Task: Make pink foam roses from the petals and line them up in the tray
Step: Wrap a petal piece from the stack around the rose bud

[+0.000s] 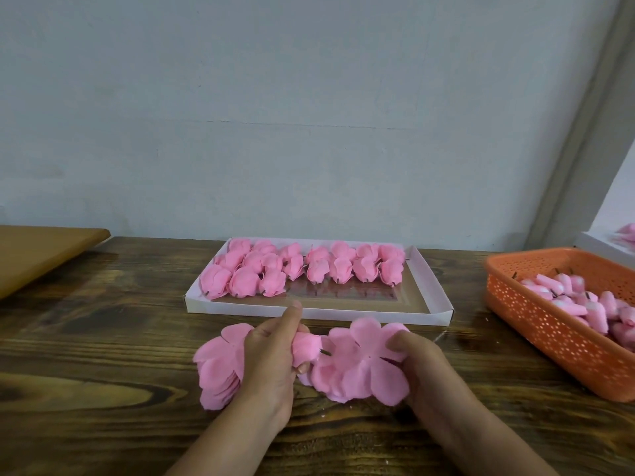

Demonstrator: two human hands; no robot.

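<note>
Assembly is underway: the left hand (271, 359) is gripping a pink rose bud (305, 348), fingers curled round it, its short dark stem pointing right toward the petal layer (367, 362) that the right hand (422, 365) is pinching by its edge between thumb and fingers. It looks like the stem is about to be threaded through the small hole in the middle of that flat flower-shaped piece, so the next move is calling for careful aiming. Under the left hand, a stack of spare petal pieces (216, 369) is lying on the wooden table (103, 338). Beyond, finished roses (295, 267) are filling the far rows of the white tray (433, 300), with the near part bare. An orange basket (549, 334) of buds is sitting to the right.
</note>
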